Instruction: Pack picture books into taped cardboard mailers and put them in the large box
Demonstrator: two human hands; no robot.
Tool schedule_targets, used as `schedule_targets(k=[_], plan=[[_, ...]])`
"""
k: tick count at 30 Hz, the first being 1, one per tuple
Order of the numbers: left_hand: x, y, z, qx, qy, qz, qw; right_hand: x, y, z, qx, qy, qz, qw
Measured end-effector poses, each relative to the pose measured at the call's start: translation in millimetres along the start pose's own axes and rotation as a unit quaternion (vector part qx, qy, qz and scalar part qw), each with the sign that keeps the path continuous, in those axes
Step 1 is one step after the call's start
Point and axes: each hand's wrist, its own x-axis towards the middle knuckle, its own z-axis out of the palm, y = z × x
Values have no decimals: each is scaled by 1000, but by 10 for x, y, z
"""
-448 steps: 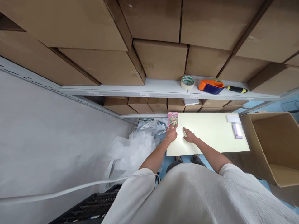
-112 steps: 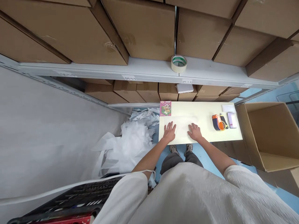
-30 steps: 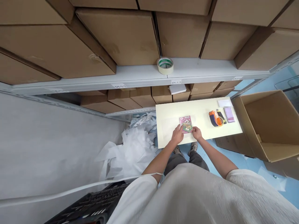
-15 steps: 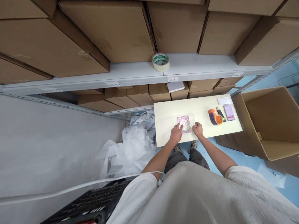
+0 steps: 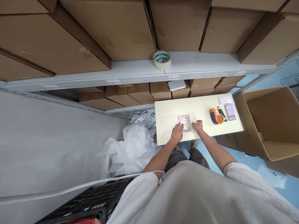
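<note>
A small pink printed packet (image 5: 186, 120) lies on the pale yellow tabletop (image 5: 165, 109). Its surface looks glossy, and a faint translucent sheet seems to lie under or around it. My left hand (image 5: 177, 132) rests at the packet's lower left edge, fingers stretched out and touching it. At the packet's right edge is my right hand (image 5: 198, 125), with thumb and fingers pinched together. What the pinch holds is too small to make out.
On the table's right are an orange tape dispenser (image 5: 213, 115), a black and yellow cutter (image 5: 221, 113) and a blurred purple item (image 5: 230, 111). An open carton (image 5: 254, 124) stands right. Crumpled white sheets (image 5: 137, 149) lie left. Above, a tape roll (image 5: 162, 63) sits on the shelf.
My right hand has shifted slightly left, up to the packet's right edge, its fingers now pointing at it. My left hand stays on the packet. The view has tilted slightly.
</note>
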Motion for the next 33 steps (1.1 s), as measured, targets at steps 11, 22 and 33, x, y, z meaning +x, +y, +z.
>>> schedule_targets(k=[11,22,33], plan=[[-6,14,-62,-25,-1,-6,1000,-265,-216,2,-92,-94,-146,981],[-33,-91,-87,-85,12,-6,996,-246,-268,1,-88,-135,-106,981],[-56,-176,26,-171,48,-26,984,-253,-428,88,-193,-83,-36,977]])
